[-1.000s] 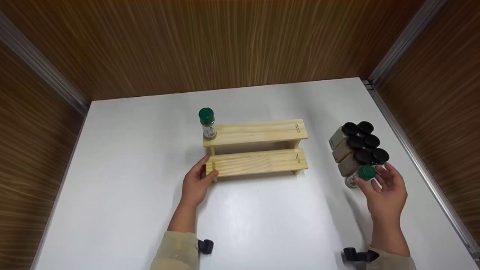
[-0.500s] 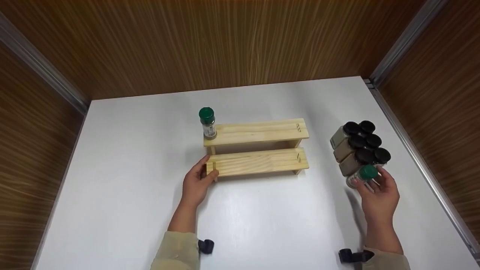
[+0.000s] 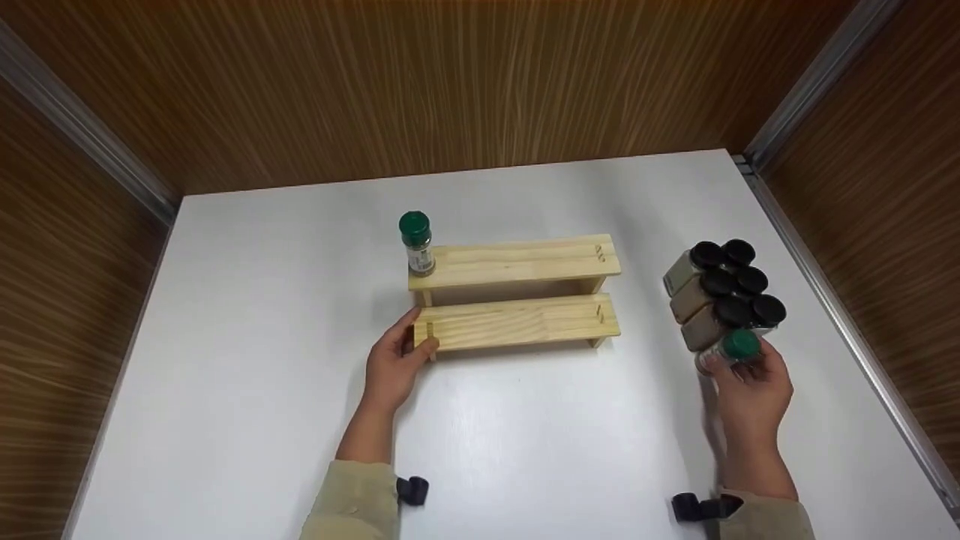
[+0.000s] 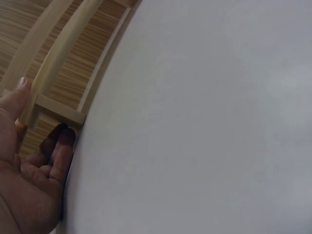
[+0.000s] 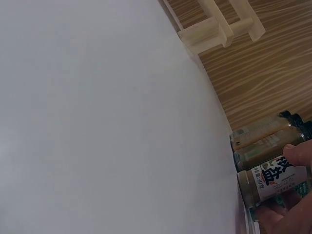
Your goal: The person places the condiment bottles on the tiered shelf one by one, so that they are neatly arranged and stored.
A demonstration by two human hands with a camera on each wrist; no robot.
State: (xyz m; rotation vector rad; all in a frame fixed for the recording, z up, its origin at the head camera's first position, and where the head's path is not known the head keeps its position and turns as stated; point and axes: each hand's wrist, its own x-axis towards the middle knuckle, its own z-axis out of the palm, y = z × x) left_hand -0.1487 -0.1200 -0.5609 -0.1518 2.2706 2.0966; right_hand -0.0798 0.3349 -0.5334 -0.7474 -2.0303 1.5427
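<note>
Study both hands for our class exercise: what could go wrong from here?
The right hand holds a round green-capped jar with a white label close beside boxy black-capped jars; lifting it might knock one over.

The left hand grips the lower pale wooden shelf; if the upper pale wooden shelf is joined, a tug could topple the second green-capped jar at its left end.

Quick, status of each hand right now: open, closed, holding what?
Left hand: closed, gripping the pale wooden two-tier rack at its front left end.
Right hand: closed, holding a round green-capped labelled jar.
</note>
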